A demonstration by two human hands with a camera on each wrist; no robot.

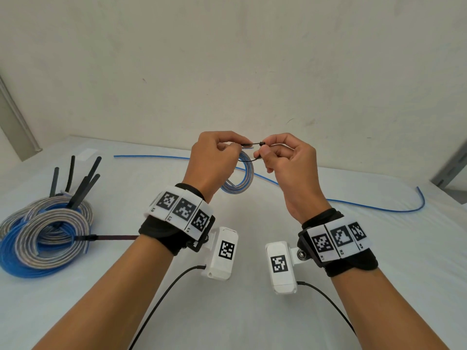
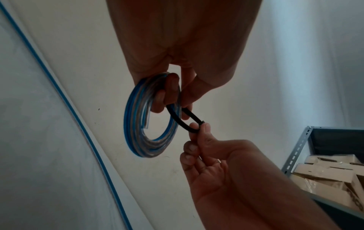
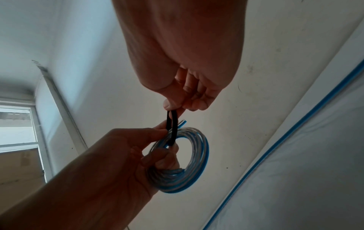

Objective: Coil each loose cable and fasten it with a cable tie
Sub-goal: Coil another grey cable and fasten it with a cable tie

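My left hand [image 1: 214, 150] holds up a small coil of blue-and-clear cable [image 1: 240, 181] above the table, fingers curled through the coil [image 2: 149, 124]. A black cable tie [image 2: 185, 119] loops round the coil's upper side. My right hand [image 1: 275, 152] pinches the tie at its head [image 1: 261, 143] between thumb and forefinger. In the right wrist view the tie [image 3: 171, 124] runs from my right fingertips [image 3: 171, 105] down into the coil [image 3: 187, 165]. The tie's loop is still wide, not tight on the cable.
A loose blue cable [image 1: 353, 205] trails across the white table [image 1: 252, 299] behind my hands. At the left lie several coiled cables [image 1: 45, 231] bound with black ties whose tails stick up. A metal shelf with cardboard boxes [image 2: 331, 175] stands at the right.
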